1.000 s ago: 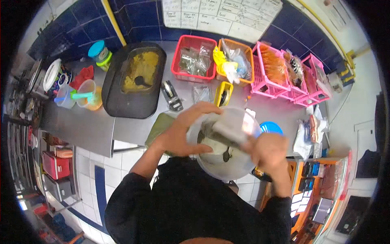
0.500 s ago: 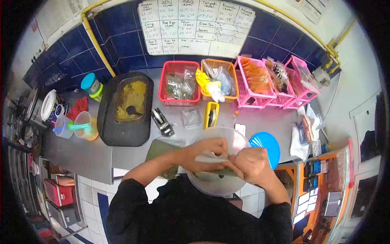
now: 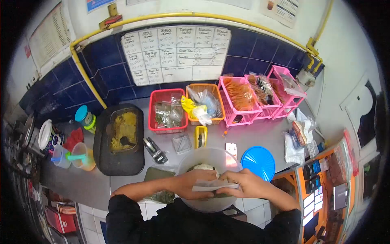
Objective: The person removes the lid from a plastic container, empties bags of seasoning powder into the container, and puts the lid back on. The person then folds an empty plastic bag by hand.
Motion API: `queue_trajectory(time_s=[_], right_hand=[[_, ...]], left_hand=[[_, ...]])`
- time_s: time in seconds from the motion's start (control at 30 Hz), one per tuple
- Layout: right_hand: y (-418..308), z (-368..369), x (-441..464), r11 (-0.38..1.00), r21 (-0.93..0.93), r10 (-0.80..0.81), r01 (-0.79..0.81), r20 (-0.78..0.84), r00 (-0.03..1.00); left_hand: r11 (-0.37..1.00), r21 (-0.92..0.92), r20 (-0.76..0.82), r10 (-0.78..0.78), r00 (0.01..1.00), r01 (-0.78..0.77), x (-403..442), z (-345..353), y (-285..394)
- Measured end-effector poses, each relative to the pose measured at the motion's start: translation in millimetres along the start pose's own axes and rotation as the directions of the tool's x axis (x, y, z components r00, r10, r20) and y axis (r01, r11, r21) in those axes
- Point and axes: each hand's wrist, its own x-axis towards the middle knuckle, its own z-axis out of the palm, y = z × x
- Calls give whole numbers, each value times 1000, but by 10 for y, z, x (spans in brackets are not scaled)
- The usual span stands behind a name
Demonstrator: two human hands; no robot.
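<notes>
My left hand (image 3: pixel 194 184) and my right hand (image 3: pixel 245 183) are closed on a folded whitish sheet (image 3: pixel 213 187), one at each side. Something dark green shows just under it, mostly hidden by the fingers. Both hands are over a large translucent round tub (image 3: pixel 191 156). Inside the tub something white (image 3: pixel 203 167) partly shows; my hands cover the rest. Beside my left forearm lies a stack of dark green sheets (image 3: pixel 156 175) with clear plastic about it. To the right of the tub rests a blue round lid (image 3: pixel 258 163).
A phone (image 3: pixel 231 149), yellow tape dispenser (image 3: pixel 200 136), clear box (image 3: pixel 181 144) and black stapler-like tool (image 3: pixel 154 150) lie beyond the tub. A black tray (image 3: pixel 136 162) of yellowish food is left. Red (image 3: pixel 167 130), orange (image 3: pixel 205 86) and pink baskets (image 3: pixel 243 116) line the wall.
The camera view has tilted up, so the counter sits lower. My right hand has turned from a fist above the sheet to a grip on its right end.
</notes>
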Motion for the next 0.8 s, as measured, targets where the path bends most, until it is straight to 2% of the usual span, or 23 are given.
queue_trajectory(time_s=[0.03,0.13,0.17,0.27,0.37,0.47,0.5,0.6,0.7,0.8], right_hand=[[65,22,-11,997,75,-13,12,20,1000],[235,84,-43,964,259,-71,60,36,997],[261,100,-64,946,314,-92,76,35,995],[232,-14,-62,962,274,-35,-26,215,976],[88,-95,-111,1000,0,17,-18,292,956],[264,5,-264,987,-99,-110,122,119,987],[282,5,-316,988,-121,-77,94,139,987],[366,90,-417,988,-83,-118,128,118,986],[415,151,-472,988,-94,-120,124,41,992],[511,226,-538,987,-100,-126,122,-33,992]], left_hand=[[994,3,65,-111,992,111,55,-66,137],[989,-15,128,-142,982,145,117,-138,126],[993,50,139,-112,984,106,111,-152,78],[982,129,199,-162,967,138,165,-227,143],[981,132,224,-166,960,139,178,-189,124],[954,151,246,-291,925,260,123,-309,199],[951,161,210,-295,932,265,118,-295,230],[958,181,211,-259,942,223,67,-275,223],[928,250,189,-326,926,276,40,-259,187],[906,210,96,-394,914,368,22,-189,144]])
